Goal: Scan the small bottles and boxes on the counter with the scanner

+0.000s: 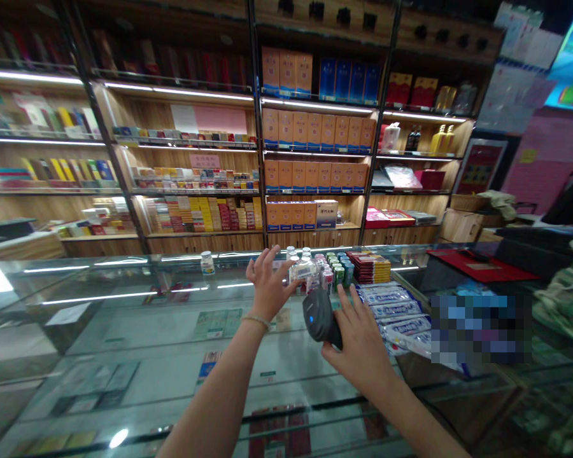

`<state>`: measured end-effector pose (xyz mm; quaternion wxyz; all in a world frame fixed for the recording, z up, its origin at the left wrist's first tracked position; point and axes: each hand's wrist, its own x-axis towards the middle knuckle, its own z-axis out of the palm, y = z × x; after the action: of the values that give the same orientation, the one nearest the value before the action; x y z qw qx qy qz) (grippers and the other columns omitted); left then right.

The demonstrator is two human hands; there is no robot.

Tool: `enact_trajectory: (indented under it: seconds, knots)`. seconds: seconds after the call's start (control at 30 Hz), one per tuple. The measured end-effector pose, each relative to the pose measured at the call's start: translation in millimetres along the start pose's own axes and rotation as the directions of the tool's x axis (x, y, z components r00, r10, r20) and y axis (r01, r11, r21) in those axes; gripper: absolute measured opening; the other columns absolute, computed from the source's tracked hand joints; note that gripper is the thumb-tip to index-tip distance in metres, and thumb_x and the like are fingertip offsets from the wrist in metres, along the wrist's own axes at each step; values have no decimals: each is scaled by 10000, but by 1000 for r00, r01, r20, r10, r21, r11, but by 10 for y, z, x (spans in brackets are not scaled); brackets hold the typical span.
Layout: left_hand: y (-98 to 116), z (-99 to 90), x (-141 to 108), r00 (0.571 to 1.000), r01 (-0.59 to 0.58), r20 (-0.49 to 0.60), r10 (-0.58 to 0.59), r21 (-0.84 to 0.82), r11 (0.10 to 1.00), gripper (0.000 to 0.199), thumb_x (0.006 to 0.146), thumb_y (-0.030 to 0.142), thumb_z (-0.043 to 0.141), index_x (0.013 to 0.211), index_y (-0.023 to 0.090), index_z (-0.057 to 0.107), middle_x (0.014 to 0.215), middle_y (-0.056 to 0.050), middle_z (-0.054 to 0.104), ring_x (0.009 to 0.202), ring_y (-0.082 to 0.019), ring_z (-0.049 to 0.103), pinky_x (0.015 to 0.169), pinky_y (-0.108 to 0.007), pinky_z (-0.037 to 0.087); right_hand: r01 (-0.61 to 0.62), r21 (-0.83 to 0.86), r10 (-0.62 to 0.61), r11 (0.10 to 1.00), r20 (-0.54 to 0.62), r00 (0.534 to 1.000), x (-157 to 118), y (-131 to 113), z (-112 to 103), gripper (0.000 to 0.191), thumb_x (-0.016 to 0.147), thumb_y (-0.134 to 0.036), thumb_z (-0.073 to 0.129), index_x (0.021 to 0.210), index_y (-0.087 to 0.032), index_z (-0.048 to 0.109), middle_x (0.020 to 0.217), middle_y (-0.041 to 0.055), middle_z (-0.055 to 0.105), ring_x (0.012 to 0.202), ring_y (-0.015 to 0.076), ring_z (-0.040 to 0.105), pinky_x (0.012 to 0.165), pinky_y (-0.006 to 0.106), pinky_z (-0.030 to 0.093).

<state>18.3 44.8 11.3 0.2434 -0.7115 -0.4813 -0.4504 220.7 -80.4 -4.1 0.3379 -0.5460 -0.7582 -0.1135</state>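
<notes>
My left hand (268, 287) is over the glass counter with its fingers spread. Its thumb and fingertips are close to the left end of a clear container (303, 270), which appears to lie on its side; whether they touch cannot be made out. My right hand (360, 334) is around the handle of a dark scanner (319, 316), its thumb below and its other fingers stretched forward past it. The scanner's head, with a small blue light, points toward the left. Small green cans (338, 273) and red-and-yellow packs (371, 267) stand just beyond my right hand.
A small white-capped jar (207, 263) stands on the glass counter (162, 337) at the left. Blue-and-white tube packs (396, 310) lie beside my right hand. Farther right are a red mat (480, 265) and a blurred blue patch. Stocked shelves (315, 152) line the wall behind.
</notes>
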Motion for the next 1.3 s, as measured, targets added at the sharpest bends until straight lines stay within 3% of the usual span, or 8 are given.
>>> enact_trajectory:
  seconds: [0.1, 0.23, 0.33, 0.43, 0.57, 0.9, 1.13, 1.3]
  knots:
    - [33, -1, -8, 999, 31, -35, -31, 16, 999, 367, 809, 521, 715, 1121, 330, 711, 1512, -99, 445, 1430, -343, 337, 1180, -589, 146, -50, 273, 59, 961, -25, 998, 22, 48, -179, 455, 738, -228, 539, 1188, -204, 600, 1481, 133, 523, 1334, 305, 524, 1046, 471, 477]
    - [70, -8, -13, 996, 40, -79, -37, 36, 999, 345, 825, 508, 704, 1120, 328, 715, 1499, -110, 449, 1414, -345, 361, 1177, -585, 139, -224, 514, 159, 828, 167, 973, 56, 149, -328, 469, 806, -292, 529, 1270, -232, 556, 1076, 73, 727, 912, 259, 718, 784, 394, 576]
    - [81, -6, -13, 994, 44, -100, -40, 39, 998, 343, 836, 504, 693, 1127, 325, 714, 1490, -114, 453, 1405, -350, 374, 1177, -585, 130, -348, 611, 197, 711, 302, 933, 80, 184, -354, 435, 842, -345, 555, 1263, -239, 573, 808, 4, 716, 556, 176, 646, 543, 293, 523]
    - [82, -4, -10, 992, 53, -116, -49, 38, 998, 358, 835, 509, 691, 1143, 328, 707, 1487, -116, 448, 1400, -347, 380, 1174, -582, 144, -387, 674, 192, 629, 348, 918, 105, 143, -358, 415, 842, -344, 578, 1244, -243, 585, 684, -46, 664, 428, 123, 546, 454, 238, 451]
    - [77, -1, -12, 991, 65, -118, -59, 44, 997, 342, 836, 485, 697, 1137, 322, 710, 1487, -120, 443, 1405, -343, 379, 1175, -585, 146, -394, 672, 192, 627, 357, 914, 130, 52, -357, 414, 806, -293, 614, 1215, -235, 590, 708, -41, 669, 475, 127, 578, 456, 222, 434]
    - [48, 34, -19, 987, 32, -162, -21, 68, 997, 363, 819, 513, 717, 1116, 305, 728, 1457, -138, 480, 1384, -345, 406, 1170, -568, 154, -305, 604, 202, 736, 234, 951, 122, 70, -265, 470, 759, -254, 616, 1228, -229, 606, 916, 34, 762, 933, 247, 708, 771, 322, 540]
    - [49, 35, -11, 986, 35, -168, -26, 54, 998, 359, 819, 513, 715, 1111, 305, 731, 1454, -132, 481, 1372, -347, 407, 1165, -562, 164, -312, 384, 196, 869, 312, 930, 178, 42, -383, 263, 800, -299, 590, 1037, -211, 659, 826, 53, 757, 741, 240, 701, 629, 288, 465]
    - [39, 31, -11, 984, 50, -175, -42, 42, 998, 353, 834, 506, 697, 1124, 308, 728, 1451, -130, 475, 1372, -347, 398, 1170, -566, 167, -237, 149, 183, 960, 309, 933, 222, 1, -432, 288, 795, -306, 623, 1070, -222, 647, 831, 55, 768, 786, 262, 728, 621, 273, 419]
